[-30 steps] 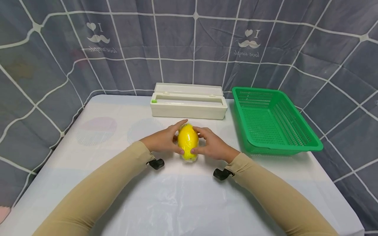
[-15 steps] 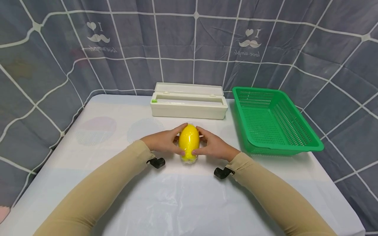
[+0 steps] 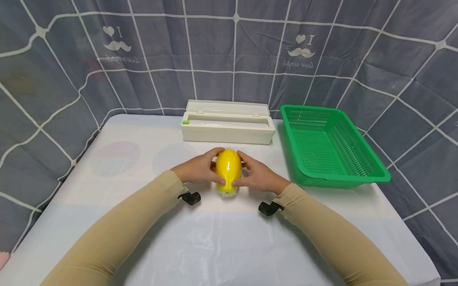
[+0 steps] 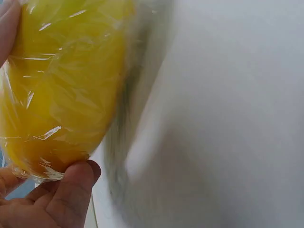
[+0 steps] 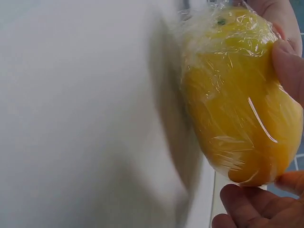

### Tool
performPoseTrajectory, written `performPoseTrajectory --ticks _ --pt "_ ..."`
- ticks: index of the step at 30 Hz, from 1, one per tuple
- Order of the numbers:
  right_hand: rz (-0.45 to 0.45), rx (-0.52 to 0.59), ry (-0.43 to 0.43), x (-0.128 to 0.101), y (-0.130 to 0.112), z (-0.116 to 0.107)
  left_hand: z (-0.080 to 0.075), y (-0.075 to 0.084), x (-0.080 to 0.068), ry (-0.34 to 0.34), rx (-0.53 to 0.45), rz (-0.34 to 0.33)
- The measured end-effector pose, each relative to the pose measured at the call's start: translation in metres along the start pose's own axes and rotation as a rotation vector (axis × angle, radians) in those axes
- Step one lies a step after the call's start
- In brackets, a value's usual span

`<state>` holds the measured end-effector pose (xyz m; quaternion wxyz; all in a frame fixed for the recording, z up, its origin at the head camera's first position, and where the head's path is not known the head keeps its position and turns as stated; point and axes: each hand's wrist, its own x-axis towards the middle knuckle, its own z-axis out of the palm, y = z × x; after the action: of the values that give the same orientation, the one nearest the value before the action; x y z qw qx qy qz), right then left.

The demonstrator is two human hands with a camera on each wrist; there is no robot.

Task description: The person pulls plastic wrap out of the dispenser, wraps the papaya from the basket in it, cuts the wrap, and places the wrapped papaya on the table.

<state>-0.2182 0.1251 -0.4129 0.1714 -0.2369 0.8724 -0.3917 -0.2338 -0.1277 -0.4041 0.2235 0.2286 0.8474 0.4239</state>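
Note:
A smooth yellow oval fruit (image 3: 229, 169), its exact kind unclear, is held between both hands over the middle of the table. Clear cling film (image 5: 209, 35) covers it, bunched at the near end around a small green spot. My left hand (image 3: 200, 169) grips the left side, thumb near the close end and fingertips at the far end. From the right, my right hand (image 3: 261, 175) holds it the same way. Both wrist views show fingertips pressing the film against the fruit's far end. The fruit's underside is hidden in the head view.
Behind the hands stands a white cling film dispenser (image 3: 229, 134), lid raised, with a green slider (image 3: 185, 122) at its left. A green plastic basket (image 3: 340, 180) sits at the right. A grey checked curtain (image 3: 214, 47) surrounds the white-covered table (image 3: 229, 246).
The fruit has turned slightly in the hands, and the film over its upper side looks smoother. The right fingertips have moved to its far end; the hands stay in nearly the same place.

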Motion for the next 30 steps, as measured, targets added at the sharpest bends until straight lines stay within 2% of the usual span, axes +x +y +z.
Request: performPoseTrajectory --ticks 4,8,12,19,25,30 --pt "0.019 0.01 0.021 0.0 0.0005 -0.0018 0.0022 -0.0003 0.0011 -0.008 -0.018 0.003" --pt "0.039 0.003 0.002 -0.0012 0.0033 -0.0013 0.0016 -0.0023 -0.0002 0.001 0.062 -0.023" --pt "0.028 -0.028 -0.022 -0.0017 0.0058 0.0007 -0.0002 -0.0039 -0.0018 0.028 0.146 -0.02" --pt "0.011 0.006 -0.011 -0.0018 0.0028 -0.0002 0.0005 -0.0036 -0.0028 0.012 0.093 0.014" --pt "0.045 -0.003 -0.024 -0.0032 0.0064 -0.0006 -0.0005 -0.0038 -0.0046 -0.012 0.169 0.002" --pt "0.022 -0.011 -0.031 -0.003 0.0063 -0.0012 -0.0036 -0.0029 -0.0058 -0.029 0.165 0.009"
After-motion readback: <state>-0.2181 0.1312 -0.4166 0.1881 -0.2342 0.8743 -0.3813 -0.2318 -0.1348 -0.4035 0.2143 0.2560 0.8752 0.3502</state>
